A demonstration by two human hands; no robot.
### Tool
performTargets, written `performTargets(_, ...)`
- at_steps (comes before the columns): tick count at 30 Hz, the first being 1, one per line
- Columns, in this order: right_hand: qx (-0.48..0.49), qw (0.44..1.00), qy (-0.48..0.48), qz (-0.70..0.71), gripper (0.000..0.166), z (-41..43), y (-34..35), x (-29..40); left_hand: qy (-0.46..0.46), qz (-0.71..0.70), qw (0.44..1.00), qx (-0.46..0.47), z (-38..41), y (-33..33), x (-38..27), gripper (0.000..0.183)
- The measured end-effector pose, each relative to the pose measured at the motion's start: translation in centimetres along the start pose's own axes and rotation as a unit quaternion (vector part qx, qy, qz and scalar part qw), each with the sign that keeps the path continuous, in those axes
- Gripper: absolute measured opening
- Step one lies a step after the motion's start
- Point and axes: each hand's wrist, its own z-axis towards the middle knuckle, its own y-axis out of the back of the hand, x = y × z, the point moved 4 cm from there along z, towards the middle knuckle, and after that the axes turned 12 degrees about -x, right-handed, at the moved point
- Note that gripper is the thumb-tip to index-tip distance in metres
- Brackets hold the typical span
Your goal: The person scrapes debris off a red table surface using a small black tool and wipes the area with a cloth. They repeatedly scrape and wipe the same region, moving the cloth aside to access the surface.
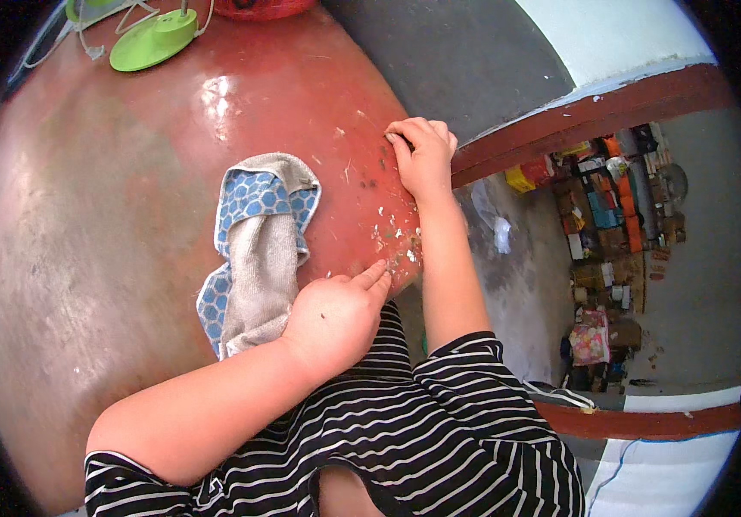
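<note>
Small pale flakes and crumbs (pixel 397 236) lie scattered near the right corner of a red tabletop (pixel 293 90). My left hand (pixel 344 310) touches the tabletop at the lower edge of these crumbs with extended fingers; its palm side is hidden. At the table's right edge, my right hand (pixel 423 152) has curled fingers, with the thumb near the index finger; whether anything small is between them cannot be told. A folded grey cloth with a blue hexagon pattern (pixel 260 258) lies on the table just beside my left hand.
At the table's far side stand a green round lamp base (pixel 154 42) with a white cord and part of a red container (pixel 260 5). Right of the table, a doorway with a dark red frame (pixel 577 116) shows a floor and stacked boxes and goods (pixel 609 207).
</note>
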Motion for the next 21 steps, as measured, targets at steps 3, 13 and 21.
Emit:
performTargets(3, 0.002, 1.0, 0.005, -0.003, 0.006, -0.1, 0.2, 0.2, -0.002, 0.006, 1.0, -0.004, -0.2, -0.2, 0.1, 0.036)
performTargets(13, -0.002, 1.0, -0.021, 0.009, 0.006, -0.4, 0.0, 0.2, 0.013, -0.005, 1.0, 0.004, 0.0, 0.1, 0.1, 0.036)
performTargets(21, 0.001, 1.0, -0.021, -0.012, 0.007, -0.4, -0.4, 0.1, 0.011, -0.004, 1.0, -0.014, -0.2, -0.1, 0.2, 0.035)
